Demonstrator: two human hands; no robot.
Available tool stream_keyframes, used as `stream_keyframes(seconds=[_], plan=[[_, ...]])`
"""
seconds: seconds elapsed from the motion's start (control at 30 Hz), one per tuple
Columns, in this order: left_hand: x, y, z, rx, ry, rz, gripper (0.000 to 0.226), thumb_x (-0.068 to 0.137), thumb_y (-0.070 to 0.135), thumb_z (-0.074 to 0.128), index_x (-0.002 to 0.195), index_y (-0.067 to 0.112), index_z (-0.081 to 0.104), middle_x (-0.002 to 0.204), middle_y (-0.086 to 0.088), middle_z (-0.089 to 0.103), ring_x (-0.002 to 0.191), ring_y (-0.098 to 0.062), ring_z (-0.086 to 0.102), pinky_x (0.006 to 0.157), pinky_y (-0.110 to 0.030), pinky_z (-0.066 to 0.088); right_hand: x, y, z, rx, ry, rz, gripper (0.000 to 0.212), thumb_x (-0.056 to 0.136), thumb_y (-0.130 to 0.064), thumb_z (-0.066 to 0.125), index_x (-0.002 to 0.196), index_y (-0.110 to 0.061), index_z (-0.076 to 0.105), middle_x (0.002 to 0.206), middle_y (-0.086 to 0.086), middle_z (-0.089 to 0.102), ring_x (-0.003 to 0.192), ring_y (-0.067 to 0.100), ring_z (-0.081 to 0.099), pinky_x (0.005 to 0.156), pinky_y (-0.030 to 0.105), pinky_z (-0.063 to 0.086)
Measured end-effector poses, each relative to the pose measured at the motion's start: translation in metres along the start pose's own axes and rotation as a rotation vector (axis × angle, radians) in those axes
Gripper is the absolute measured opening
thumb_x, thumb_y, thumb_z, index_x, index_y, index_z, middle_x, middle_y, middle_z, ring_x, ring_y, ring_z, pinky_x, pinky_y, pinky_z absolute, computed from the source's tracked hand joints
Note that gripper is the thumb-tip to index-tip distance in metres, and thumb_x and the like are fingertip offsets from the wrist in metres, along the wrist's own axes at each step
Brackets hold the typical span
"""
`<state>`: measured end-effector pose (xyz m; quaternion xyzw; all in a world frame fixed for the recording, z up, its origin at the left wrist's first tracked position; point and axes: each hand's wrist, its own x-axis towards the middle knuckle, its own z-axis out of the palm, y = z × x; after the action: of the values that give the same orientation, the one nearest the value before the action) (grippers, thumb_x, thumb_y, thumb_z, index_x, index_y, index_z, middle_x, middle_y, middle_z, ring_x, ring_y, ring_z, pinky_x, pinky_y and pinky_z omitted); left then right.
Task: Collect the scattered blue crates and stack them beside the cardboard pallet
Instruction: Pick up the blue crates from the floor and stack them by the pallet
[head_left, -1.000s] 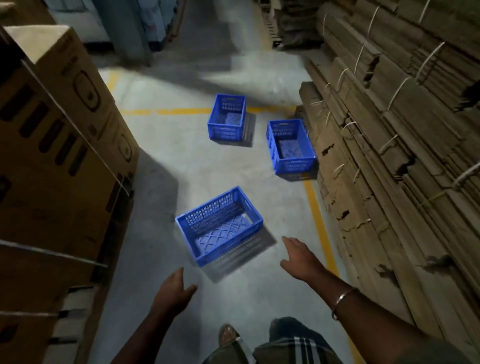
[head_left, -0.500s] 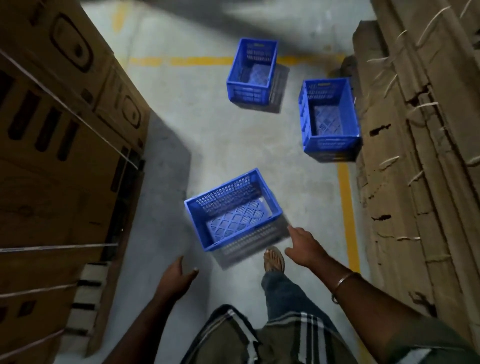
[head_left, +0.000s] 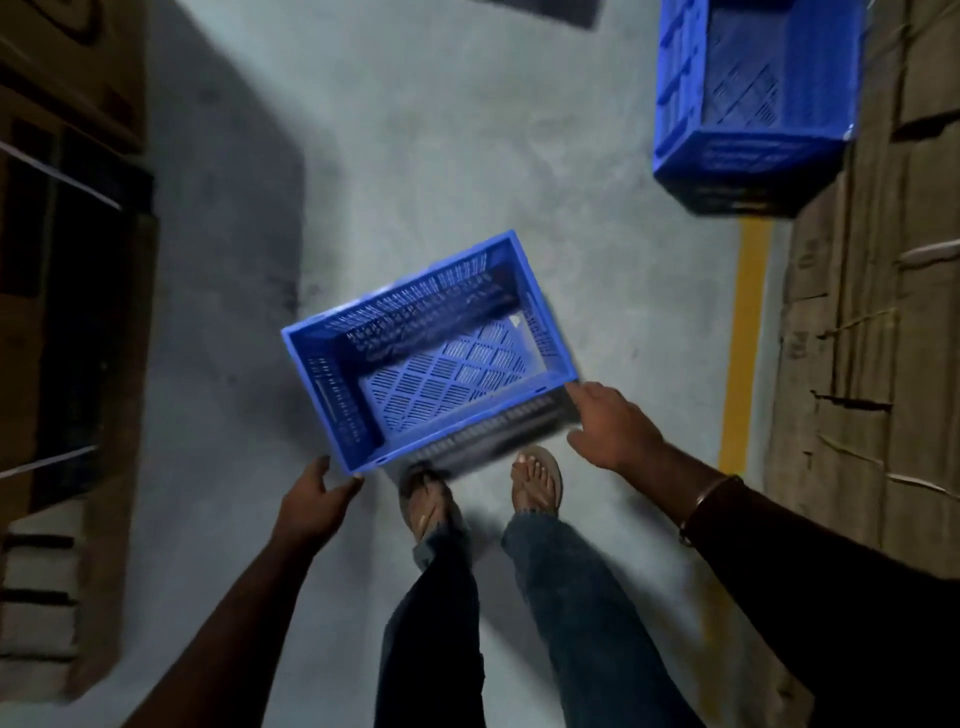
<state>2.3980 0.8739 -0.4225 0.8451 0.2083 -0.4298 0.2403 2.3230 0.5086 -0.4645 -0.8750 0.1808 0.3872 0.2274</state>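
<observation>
An empty blue perforated crate (head_left: 431, 353) sits on the grey concrete floor right in front of my feet, turned at an angle. My left hand (head_left: 311, 501) is open at its near left corner, fingertips touching or almost touching the rim. My right hand (head_left: 610, 423) is open at the near right corner, fingers spread, at the crate's edge. Neither hand has closed on it. A second blue crate (head_left: 748, 98) stands at the top right, close against the stacked flat cardboard (head_left: 883, 312), and is cut off by the frame's top.
Tall strapped cardboard boxes (head_left: 67, 260) line the left side. A yellow floor line (head_left: 745, 338) runs along the foot of the cardboard stack on the right. My two sandalled feet (head_left: 483, 488) stand just behind the near crate.
I have stepped forward and bent over the nearest crate, which now fills the middle of the view. Both hands have reached down to its near corners. The far crate has left the view.
</observation>
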Motion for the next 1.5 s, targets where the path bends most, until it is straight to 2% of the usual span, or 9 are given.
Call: stream_keyframes(seconds=[0.13, 0.3, 0.47, 0.63, 0.83, 1.1, 1.23, 1.33, 1.5], plan=[[0.087, -0.008, 0.042, -0.095, 0.090, -0.056, 0.057, 0.095, 0.021, 0.066, 0.146, 0.006, 0.045, 0.144, -0.020, 0.053, 0.127, -0.037, 0.053, 0.102, -0.043, 0.042, 0.092, 0.023, 0.052, 0.140, 0.033, 0.054, 0.086, 0.083, -0.038, 0.058, 0.157, -0.031, 0.016, 0.159, 0.012, 0.030, 0.142, 0.034, 0.036, 0.114, 0.046, 0.036], [0.175, -0.049, 0.080, -0.343, 0.024, -0.126, 0.039, 0.086, 0.017, 0.074, 0.121, 0.013, 0.058, 0.126, -0.021, 0.065, 0.103, -0.032, 0.066, 0.093, -0.046, 0.053, 0.170, 0.043, 0.085, 0.303, 0.131, 0.223, 0.093, 0.086, -0.035, 0.065, 0.158, -0.015, 0.010, 0.159, 0.019, 0.026, 0.141, 0.040, 0.033, 0.117, 0.044, 0.030], [0.244, -0.080, 0.090, -0.388, 0.144, -0.222, 0.093, 0.056, 0.034, 0.081, 0.135, 0.015, 0.036, 0.132, -0.017, 0.057, 0.111, -0.035, 0.063, 0.098, -0.053, 0.053, 0.212, 0.051, 0.095, 0.327, 0.144, 0.231, 0.086, 0.086, -0.036, 0.064, 0.154, -0.012, 0.019, 0.149, 0.020, 0.038, 0.133, 0.039, 0.044, 0.107, 0.042, 0.039], [0.248, -0.048, 0.073, -0.168, 0.277, -0.153, 0.063, 0.083, 0.020, 0.076, 0.132, 0.009, 0.037, 0.132, -0.024, 0.056, 0.115, -0.042, 0.059, 0.099, -0.056, 0.049, 0.242, 0.037, 0.082, 0.185, 0.233, 0.117, 0.088, 0.089, -0.029, 0.059, 0.157, -0.010, 0.006, 0.151, 0.020, 0.035, 0.131, 0.039, 0.045, 0.103, 0.046, 0.043], [0.260, -0.050, 0.060, -0.036, 0.305, -0.166, 0.056, 0.085, 0.025, 0.075, 0.124, 0.005, 0.039, 0.126, -0.027, 0.056, 0.110, -0.046, 0.058, 0.091, -0.053, 0.050, 0.260, 0.022, 0.071, -0.078, 0.397, 0.135, 0.036, 0.093, -0.011, 0.050, 0.126, -0.007, 0.036, 0.119, 0.024, 0.058, 0.100, 0.048, 0.061, 0.078, 0.049, 0.049], [0.199, -0.030, 0.038, -0.099, 0.312, -0.133, 0.048, 0.074, 0.026, 0.065, 0.116, 0.010, 0.048, 0.108, -0.018, 0.059, 0.095, -0.036, 0.058, 0.088, -0.049, 0.050, 0.203, 0.042, 0.036, -0.050, 0.323, 0.145, 0.029, 0.093, -0.012, 0.051, 0.119, -0.008, 0.041, 0.116, 0.025, 0.058, 0.099, 0.048, 0.061, 0.078, 0.048, 0.049], [0.154, 0.007, 0.011, -0.049, 0.255, -0.080, 0.035, 0.092, 0.020, 0.064, 0.122, 0.004, 0.056, 0.118, -0.024, 0.062, 0.108, -0.041, 0.060, 0.094, -0.047, 0.045, 0.142, 0.060, -0.004, -0.014, 0.298, 0.218, 0.024, 0.094, -0.014, 0.047, 0.116, -0.005, 0.045, 0.115, 0.026, 0.058, 0.102, 0.047, 0.060, 0.081, 0.046, 0.048], [0.102, 0.048, -0.012, 0.007, 0.253, -0.017, 0.024, 0.094, 0.018, 0.062, 0.113, 0.004, 0.056, 0.105, -0.020, 0.058, 0.102, -0.038, 0.059, 0.088, -0.044, 0.044, 0.083, 0.072, -0.039, 0.008, 0.262, 0.289, 0.023, 0.095, -0.015, 0.046, 0.115, -0.004, 0.045, 0.115, 0.025, 0.059, 0.099, 0.046, 0.061, 0.077, 0.045, 0.049], [-0.017, 0.116, -0.053, 0.008, 0.255, 0.122, 0.015, 0.095, 0.016, 0.060, 0.108, 0.014, 0.054, 0.099, -0.013, 0.057, 0.090, -0.028, 0.055, 0.081, -0.038, 0.041, -0.049, 0.090, -0.100, 0.214, 0.311, 0.353, 0.040, 0.095, -0.017, 0.047, 0.134, -0.008, 0.042, 0.119, 0.024, 0.059, 0.102, 0.043, 0.060, 0.077, 0.042, 0.049]])
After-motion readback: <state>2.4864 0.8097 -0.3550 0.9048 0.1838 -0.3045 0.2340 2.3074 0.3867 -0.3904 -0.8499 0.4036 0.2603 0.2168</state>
